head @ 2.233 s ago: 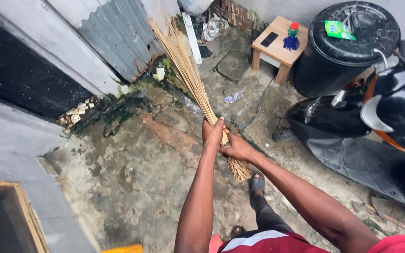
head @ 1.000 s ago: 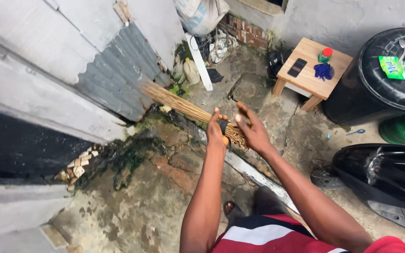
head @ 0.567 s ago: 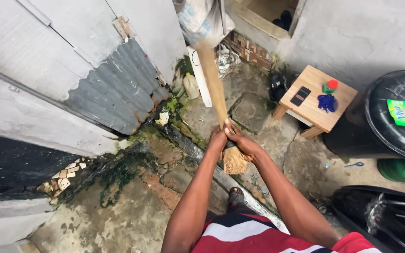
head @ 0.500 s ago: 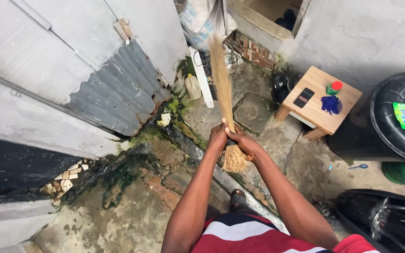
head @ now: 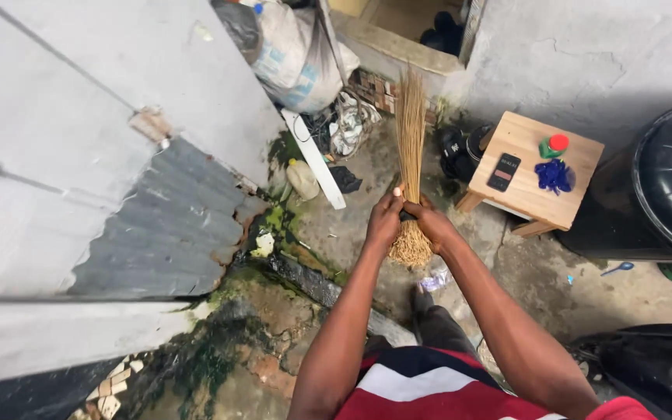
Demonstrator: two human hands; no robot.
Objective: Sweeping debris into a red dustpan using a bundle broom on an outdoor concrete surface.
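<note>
Broom bundle (head: 411,148) held near its butt end, bristles pointing away over the concrete yard floor (head: 351,225), left hand (head: 385,222) and right hand (head: 432,223) both clenched round it, mid-regrip by the look; next needs a firm hold.

Both arms reach forward and converge, forearms bare, left hand (head: 384,222) and right hand (head: 432,223) pressed side by side at one spot, fingers curled in a closed grip, right thumb apparently hidden behind the left knuckles.
</note>
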